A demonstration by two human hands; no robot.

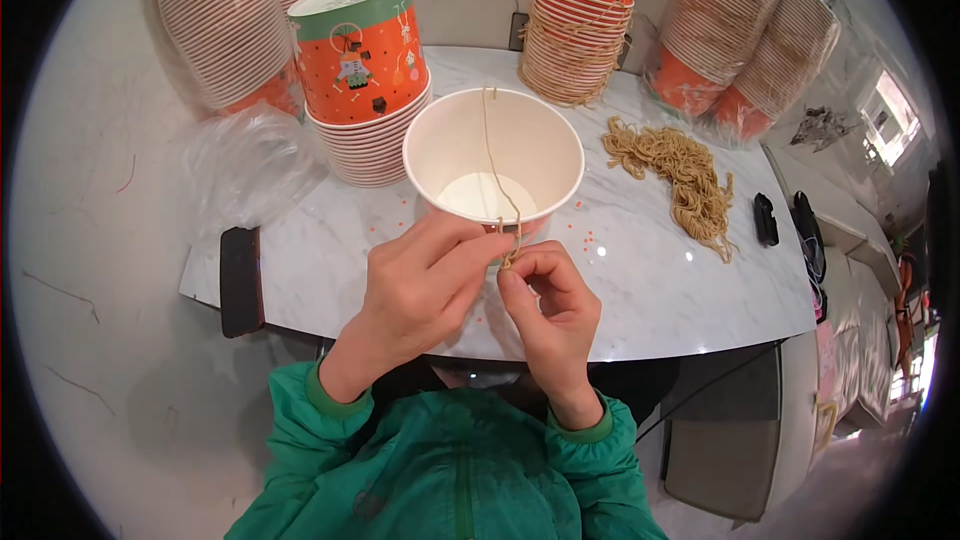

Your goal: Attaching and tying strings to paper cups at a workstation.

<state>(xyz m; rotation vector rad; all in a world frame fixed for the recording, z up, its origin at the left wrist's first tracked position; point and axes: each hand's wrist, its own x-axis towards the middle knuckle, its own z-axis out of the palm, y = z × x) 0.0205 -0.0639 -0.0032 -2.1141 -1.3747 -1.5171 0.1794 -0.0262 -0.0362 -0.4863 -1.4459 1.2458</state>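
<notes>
A paper bucket, white inside, stands upright with its mouth up at the middle of the table. One tan cord passes through a hole near its far rim, spans the mouth and comes over the near rim. Just in front of that rim, my left hand pinches the cord with its fingertips. Close beside it, my right hand has thumb and forefinger closed on a small loop or knot in the same cord. The fingertips hide part of the cord's end.
Upside-down stacked orange-and-green buckets stand left of the bucket. Behind are another stack draped with cords and plastic-wrapped stacks. A heap of tan cords lies right, near a small black object. Crumpled clear plastic and a dark phone-like slab are left.
</notes>
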